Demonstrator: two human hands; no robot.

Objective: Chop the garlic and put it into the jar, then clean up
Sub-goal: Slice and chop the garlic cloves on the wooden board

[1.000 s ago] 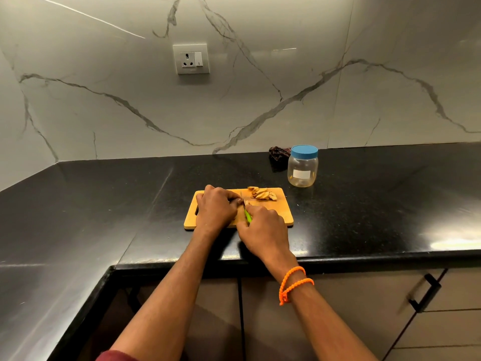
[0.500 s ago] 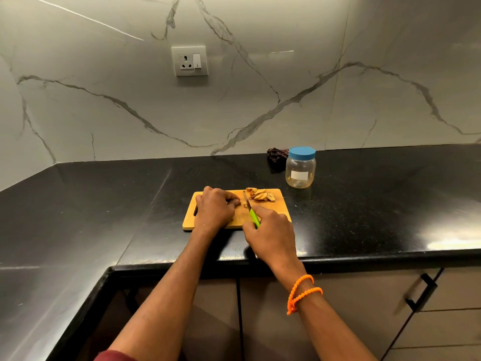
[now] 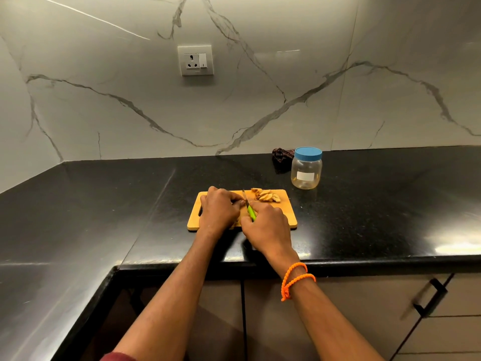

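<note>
Knife (image 3: 249, 208) is coming back in toward the left hand (image 3: 220, 211) versus half a second ago, when the blade was sitting nearer the cut pile, so this is reading as another slice starting, chopping not finished. Right hand (image 3: 268, 225) is wrapping the green handle, fingers curled round it, blade pointing away from the person and angling down at the cutting board (image 3: 287, 217). Left hand is sitting knuckles-up, fingers curled, pinning something at the blade; the piece itself is hidden, presumably uncut garlic. Sliced garlic pieces (image 3: 266, 196) are lying at the board's far right corner. Jar (image 3: 306, 168) is standing beyond the board on the countertop (image 3: 377, 204), blue lid on, empty as far as I can tell.
</note>
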